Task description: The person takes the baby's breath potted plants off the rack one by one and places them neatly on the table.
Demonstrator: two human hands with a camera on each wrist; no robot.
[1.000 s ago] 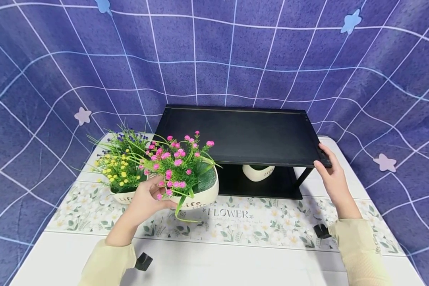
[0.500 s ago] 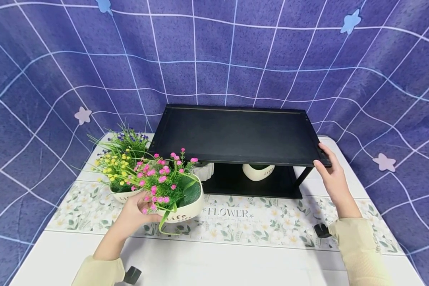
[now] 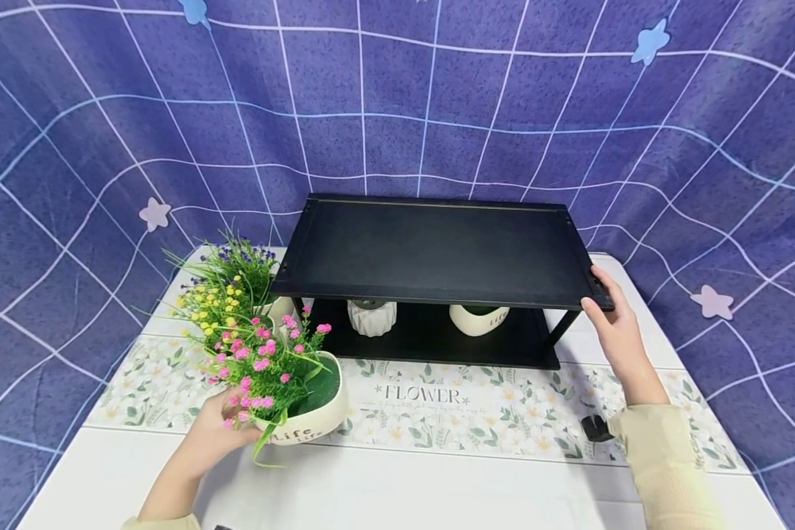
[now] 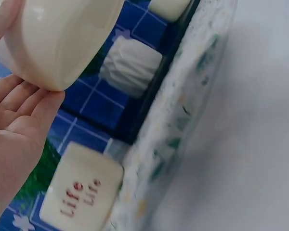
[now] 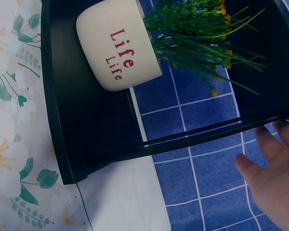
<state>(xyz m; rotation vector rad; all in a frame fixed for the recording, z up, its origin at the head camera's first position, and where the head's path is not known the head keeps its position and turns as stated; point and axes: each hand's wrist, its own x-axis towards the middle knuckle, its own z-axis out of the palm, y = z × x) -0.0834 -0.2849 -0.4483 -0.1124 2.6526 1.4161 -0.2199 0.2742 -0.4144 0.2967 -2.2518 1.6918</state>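
My left hand (image 3: 213, 434) grips a cream "Life" flowerpot (image 3: 314, 423) planted with pink artificial flowers, in front of the shelf's left end. Seen from the left wrist, the fingertips (image 4: 50, 98) press against the pot's smooth underside. At the right front corner of a black two-tier shelf (image 3: 430, 250), my right hand (image 3: 616, 331) holds the top board, thumb at the front edge and fingers over the side. A white ridged pot (image 3: 372, 318) and another cream "Life" pot (image 3: 479, 319) stand on the lower tier; yellow flowers rise from the latter in the right wrist view.
Left of the shelf stand pots with yellow flowers (image 3: 215, 305) and dark purple flowers (image 3: 241, 265), partly hidden by the pink ones. A floral "FLOWER" runner (image 3: 470, 412) crosses the white table (image 3: 437, 493). A blue gridded cloth (image 3: 397, 88) hangs behind.
My left hand has carried the pink-flower pot left and toward me, away from the shelf, uncovering the white ridged pot. The right hand stays on the shelf corner.
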